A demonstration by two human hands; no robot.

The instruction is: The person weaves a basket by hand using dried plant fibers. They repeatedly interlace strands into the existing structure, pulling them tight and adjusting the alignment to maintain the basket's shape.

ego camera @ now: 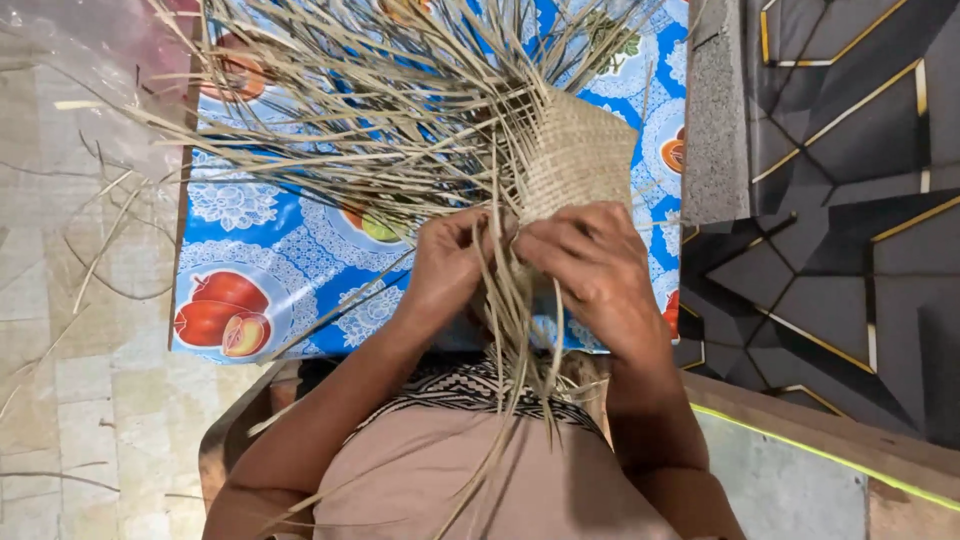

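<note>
1. A half-woven straw piece (578,150) stands above a blue table, its finished, tightly plaited panel rising just past the person's knuckles, with its lower edge tucked under the fingertips.
2. The right hand (598,270) curls over the base of the panel, fingers bent close together and pinching the weave.
3. The left hand (447,262) sits just beside it, fingers narrowed around a few loose straw strips (505,330) that hang down between both hands toward the person's lap.
4. Unwoven straw ends (380,100) fan out up and to the left from the panel.
5. Beneath lies a blue tablecloth (250,235) printed with fruit and lace patterns.
6. Pale floor tiles (80,400) with stray straws lie on the left; a dark patterned floor (840,200) lies on the right.
</note>
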